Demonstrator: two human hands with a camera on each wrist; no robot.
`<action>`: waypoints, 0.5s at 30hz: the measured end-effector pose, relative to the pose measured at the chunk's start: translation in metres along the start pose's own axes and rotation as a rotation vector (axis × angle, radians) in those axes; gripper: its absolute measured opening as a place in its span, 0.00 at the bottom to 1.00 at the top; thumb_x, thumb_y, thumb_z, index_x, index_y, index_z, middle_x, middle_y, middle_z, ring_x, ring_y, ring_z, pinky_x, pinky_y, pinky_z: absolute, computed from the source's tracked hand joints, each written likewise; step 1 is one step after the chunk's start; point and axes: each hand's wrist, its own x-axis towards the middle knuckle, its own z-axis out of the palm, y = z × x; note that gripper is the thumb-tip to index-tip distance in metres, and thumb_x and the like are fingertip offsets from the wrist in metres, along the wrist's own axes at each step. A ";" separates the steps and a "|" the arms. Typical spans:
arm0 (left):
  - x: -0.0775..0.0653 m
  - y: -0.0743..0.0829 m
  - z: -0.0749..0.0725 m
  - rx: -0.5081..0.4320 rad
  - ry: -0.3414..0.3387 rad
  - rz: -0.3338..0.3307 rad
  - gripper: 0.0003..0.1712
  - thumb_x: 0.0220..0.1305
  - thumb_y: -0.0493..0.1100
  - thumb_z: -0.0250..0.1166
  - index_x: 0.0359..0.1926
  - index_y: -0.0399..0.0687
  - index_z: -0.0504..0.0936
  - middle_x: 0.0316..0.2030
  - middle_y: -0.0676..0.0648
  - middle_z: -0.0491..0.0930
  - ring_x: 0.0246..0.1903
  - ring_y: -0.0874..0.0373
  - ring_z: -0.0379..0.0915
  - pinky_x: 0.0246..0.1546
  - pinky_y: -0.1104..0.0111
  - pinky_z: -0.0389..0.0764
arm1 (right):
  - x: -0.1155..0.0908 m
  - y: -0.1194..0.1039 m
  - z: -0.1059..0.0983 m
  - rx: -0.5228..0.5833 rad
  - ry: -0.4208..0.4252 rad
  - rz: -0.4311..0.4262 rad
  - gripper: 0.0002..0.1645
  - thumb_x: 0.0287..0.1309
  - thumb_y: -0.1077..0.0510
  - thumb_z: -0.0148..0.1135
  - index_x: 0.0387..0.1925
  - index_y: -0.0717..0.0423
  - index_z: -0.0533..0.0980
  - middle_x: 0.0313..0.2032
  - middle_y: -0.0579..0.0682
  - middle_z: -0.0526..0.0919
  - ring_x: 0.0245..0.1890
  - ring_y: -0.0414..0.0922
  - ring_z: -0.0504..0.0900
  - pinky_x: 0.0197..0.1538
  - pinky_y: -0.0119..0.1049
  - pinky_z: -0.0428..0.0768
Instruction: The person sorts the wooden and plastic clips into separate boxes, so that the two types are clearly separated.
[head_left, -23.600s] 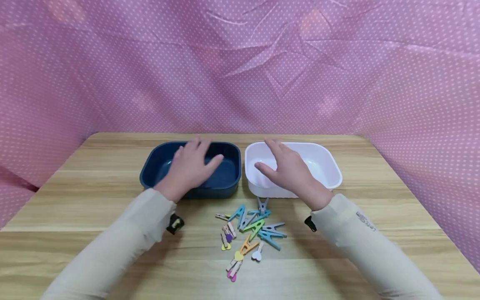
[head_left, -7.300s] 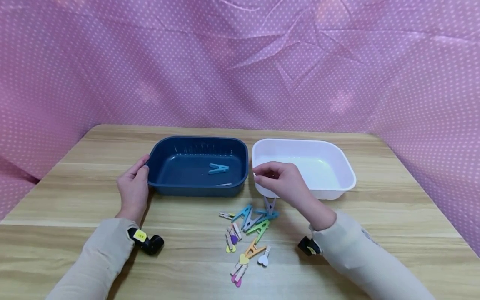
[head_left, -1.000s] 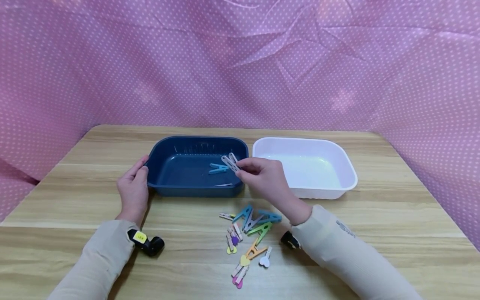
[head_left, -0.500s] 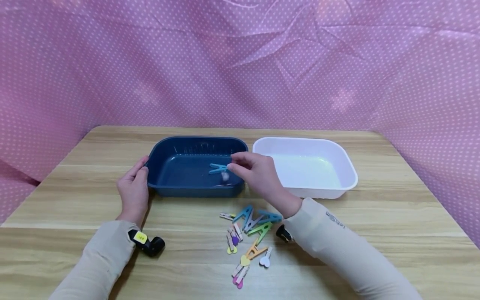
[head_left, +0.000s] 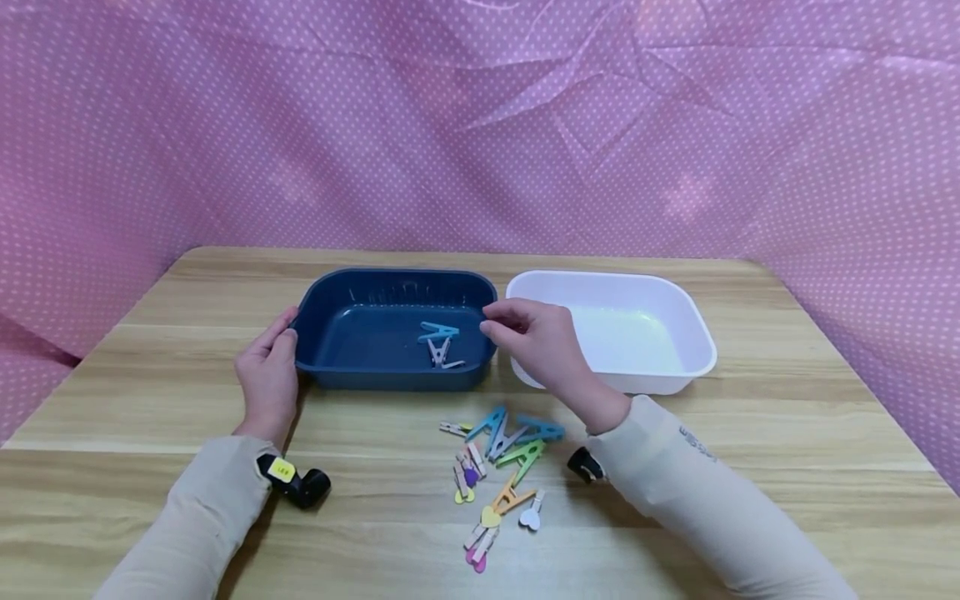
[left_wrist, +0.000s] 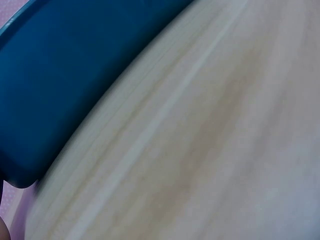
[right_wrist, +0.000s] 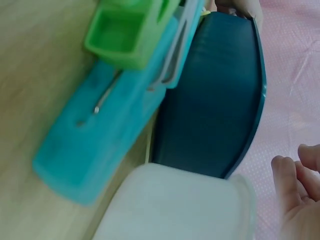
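Note:
My left hand (head_left: 267,379) grips the left rim of the dark blue basin (head_left: 393,381). Inside that basin lie a blue clothespin (head_left: 438,332), a grey clothespin (head_left: 438,353) and a thin pale piece (head_left: 453,364) at the front wall. Over the gap between the two basins hovers my right hand (head_left: 546,344), thumb and fingers apart and holding nothing. Below it on the table is a pile: a blue clothespin (head_left: 542,429), a grey one (head_left: 506,442), a green one (head_left: 522,456), an orange one (head_left: 512,498), and small wooden pegs with hearts (head_left: 490,517).
A white basin (head_left: 637,383) stands right of the dark blue one. A white heart peg (head_left: 530,513) lies at the pile's front right. The wooden table (head_left: 150,375) is backed by a pink dotted cloth (head_left: 337,125).
The grey clothespin that my right hand pinched a second ago now lies in the dark blue basin. The right hand has let go and shifted right. My left hand stays on the rim.

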 end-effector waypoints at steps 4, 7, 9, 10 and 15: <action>0.001 0.000 0.000 -0.012 -0.006 -0.002 0.18 0.66 0.41 0.52 0.56 0.50 0.76 0.58 0.53 0.73 0.62 0.65 0.63 0.57 0.78 0.65 | -0.002 0.000 -0.008 0.009 -0.018 0.029 0.11 0.55 0.59 0.63 0.39 0.59 0.82 0.36 0.51 0.85 0.31 0.42 0.79 0.37 0.33 0.81; 0.001 0.000 0.000 -0.010 -0.009 -0.001 0.19 0.67 0.41 0.52 0.56 0.50 0.76 0.58 0.53 0.73 0.62 0.65 0.62 0.58 0.78 0.64 | -0.003 0.001 -0.013 0.008 -0.043 0.048 0.11 0.55 0.59 0.63 0.40 0.58 0.82 0.37 0.51 0.85 0.33 0.42 0.80 0.39 0.34 0.81; 0.002 0.000 0.000 -0.008 -0.011 -0.005 0.19 0.67 0.41 0.51 0.56 0.51 0.76 0.58 0.53 0.73 0.62 0.65 0.62 0.58 0.78 0.64 | -0.004 0.002 -0.016 0.004 -0.062 0.057 0.11 0.55 0.58 0.63 0.41 0.57 0.82 0.37 0.50 0.85 0.34 0.42 0.81 0.40 0.35 0.81; 0.002 0.000 -0.001 -0.009 -0.011 -0.006 0.19 0.67 0.41 0.52 0.57 0.51 0.76 0.58 0.53 0.73 0.62 0.65 0.62 0.58 0.78 0.64 | -0.005 0.002 -0.017 0.000 -0.071 0.062 0.12 0.55 0.58 0.64 0.41 0.57 0.81 0.37 0.50 0.85 0.34 0.42 0.81 0.40 0.35 0.81; 0.002 0.000 -0.001 0.002 -0.003 0.002 0.19 0.66 0.41 0.52 0.56 0.50 0.76 0.58 0.52 0.74 0.62 0.64 0.63 0.59 0.76 0.64 | -0.007 0.002 -0.023 -0.023 -0.110 0.089 0.14 0.54 0.57 0.65 0.43 0.57 0.81 0.38 0.51 0.85 0.37 0.43 0.82 0.43 0.36 0.82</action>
